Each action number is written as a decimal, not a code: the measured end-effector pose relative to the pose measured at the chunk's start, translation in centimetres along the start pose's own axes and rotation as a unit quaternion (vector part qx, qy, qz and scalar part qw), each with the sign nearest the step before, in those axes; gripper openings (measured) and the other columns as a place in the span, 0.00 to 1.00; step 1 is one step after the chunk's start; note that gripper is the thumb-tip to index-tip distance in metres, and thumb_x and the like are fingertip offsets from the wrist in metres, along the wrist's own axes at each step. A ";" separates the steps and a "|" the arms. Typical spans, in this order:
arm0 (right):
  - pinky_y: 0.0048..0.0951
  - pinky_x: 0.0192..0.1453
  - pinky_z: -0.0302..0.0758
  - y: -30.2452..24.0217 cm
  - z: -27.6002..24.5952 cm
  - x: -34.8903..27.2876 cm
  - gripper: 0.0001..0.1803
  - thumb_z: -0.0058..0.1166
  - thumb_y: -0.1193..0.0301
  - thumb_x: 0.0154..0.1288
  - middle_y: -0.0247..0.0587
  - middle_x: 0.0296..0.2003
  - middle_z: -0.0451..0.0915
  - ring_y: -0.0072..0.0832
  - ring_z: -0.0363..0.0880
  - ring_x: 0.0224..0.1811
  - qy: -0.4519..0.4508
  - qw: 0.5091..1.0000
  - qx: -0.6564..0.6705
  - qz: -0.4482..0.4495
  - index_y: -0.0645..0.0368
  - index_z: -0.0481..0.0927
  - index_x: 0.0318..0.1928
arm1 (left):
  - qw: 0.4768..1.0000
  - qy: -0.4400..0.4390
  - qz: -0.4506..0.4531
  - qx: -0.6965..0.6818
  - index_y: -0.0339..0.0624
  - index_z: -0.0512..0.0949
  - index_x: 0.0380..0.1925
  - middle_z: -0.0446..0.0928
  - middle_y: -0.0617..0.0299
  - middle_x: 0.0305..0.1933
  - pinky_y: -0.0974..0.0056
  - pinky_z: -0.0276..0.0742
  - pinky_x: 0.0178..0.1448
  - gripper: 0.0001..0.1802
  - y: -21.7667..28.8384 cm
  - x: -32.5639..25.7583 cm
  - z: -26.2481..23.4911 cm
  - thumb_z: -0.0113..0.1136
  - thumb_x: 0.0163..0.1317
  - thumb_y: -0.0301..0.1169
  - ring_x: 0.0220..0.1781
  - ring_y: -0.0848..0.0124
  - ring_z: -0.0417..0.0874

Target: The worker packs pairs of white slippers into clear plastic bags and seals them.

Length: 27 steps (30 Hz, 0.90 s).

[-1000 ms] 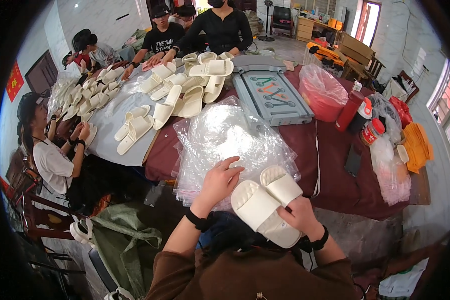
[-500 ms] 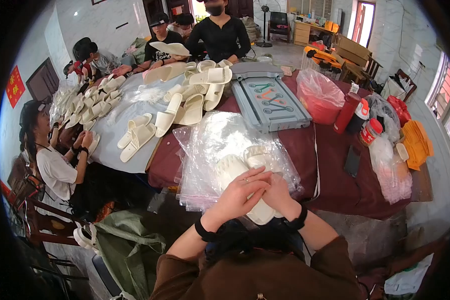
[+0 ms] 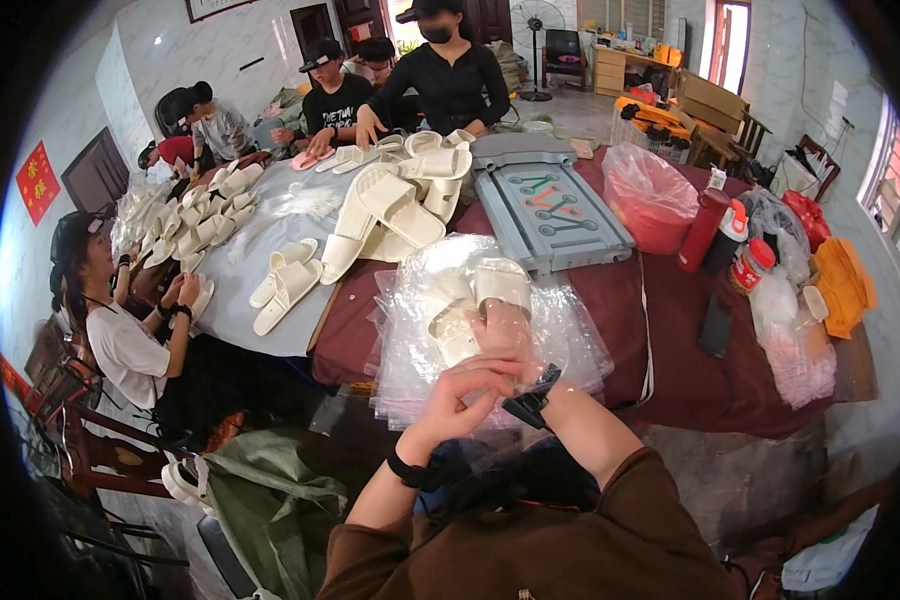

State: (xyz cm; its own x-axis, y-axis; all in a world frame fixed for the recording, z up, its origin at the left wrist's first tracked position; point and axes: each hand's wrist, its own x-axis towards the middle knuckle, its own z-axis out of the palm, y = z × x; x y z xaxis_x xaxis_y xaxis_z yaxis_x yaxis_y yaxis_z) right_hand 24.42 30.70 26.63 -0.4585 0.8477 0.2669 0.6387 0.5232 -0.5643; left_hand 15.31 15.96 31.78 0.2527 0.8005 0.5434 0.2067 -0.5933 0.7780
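— Slippers (image 3: 475,305), a cream pair, sit inside a clear plastic bag (image 3: 490,330) on top of the bag stack at the near edge of the maroon table (image 3: 670,370). Where do they lie from the hands?

— Straight ahead of both, away from the person's body. The right hand (image 3: 505,335) is already pushed into the bag mouth, fingers closed round the heel end of the pair. The left hand (image 3: 465,395) sits nearer the body, just behind the right wrist.

— Which way does the long axis run?

— Roughly away from the person, tilted a little leftward; the straps point toward the grey tray (image 3: 550,205) farther up the table.

— So the right hand is the nearer one?

— Yes, it is touching the pair. The left is half curled, fingertips pinching film at the bag's open edge, I think; the plastic is clear and crumpled, so how firm that pinch is, I cannot tell.

— Anything crowding them?

— Loose cream slippers (image 3: 390,215) lie well apart, beyond the stack; a co-worker (image 3: 120,330) sits at the left.
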 end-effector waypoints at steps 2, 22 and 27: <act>0.51 0.51 0.73 1.8 1.7 -1.9 0.23 0.57 0.62 0.66 0.55 0.45 0.80 0.54 0.79 0.47 0.046 0.996 0.015 -0.079 0.64 0.76 0.56 | 0.998 0.014 -0.017 0.053 0.39 0.84 0.35 0.84 0.51 0.54 0.52 0.70 0.69 0.09 0.3 -0.6 -0.7 0.57 0.56 0.21 0.66 0.52 0.77; 0.38 0.46 0.77 8.0 -12.1 -13.0 0.25 0.58 0.76 0.62 0.43 0.39 0.79 0.43 0.80 0.39 0.013 0.996 0.065 -0.055 0.54 0.76 0.62 | 0.932 0.038 -0.232 0.277 0.49 0.78 0.59 0.62 0.44 0.74 0.49 0.62 0.75 0.29 3.9 -10.2 -4.9 0.64 0.53 0.23 0.75 0.44 0.61; 0.35 0.47 0.76 7.5 -12.1 -13.5 0.23 0.60 0.78 0.55 0.39 0.49 0.76 0.37 0.77 0.43 -0.003 0.988 0.017 -0.152 0.49 0.83 0.54 | 0.965 0.075 -0.246 0.047 0.46 0.79 0.57 0.72 0.49 0.69 0.50 0.60 0.76 0.30 3.2 -12.5 -8.4 0.64 0.50 0.21 0.77 0.50 0.62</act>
State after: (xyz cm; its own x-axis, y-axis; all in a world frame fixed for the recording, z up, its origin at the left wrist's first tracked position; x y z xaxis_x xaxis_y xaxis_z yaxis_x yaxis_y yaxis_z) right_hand 42.84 24.27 28.22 -0.6301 0.6508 0.4237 0.4500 0.7506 -0.4838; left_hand 4.86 4.74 30.13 -0.0356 0.9864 0.1604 0.3542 -0.1376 0.9250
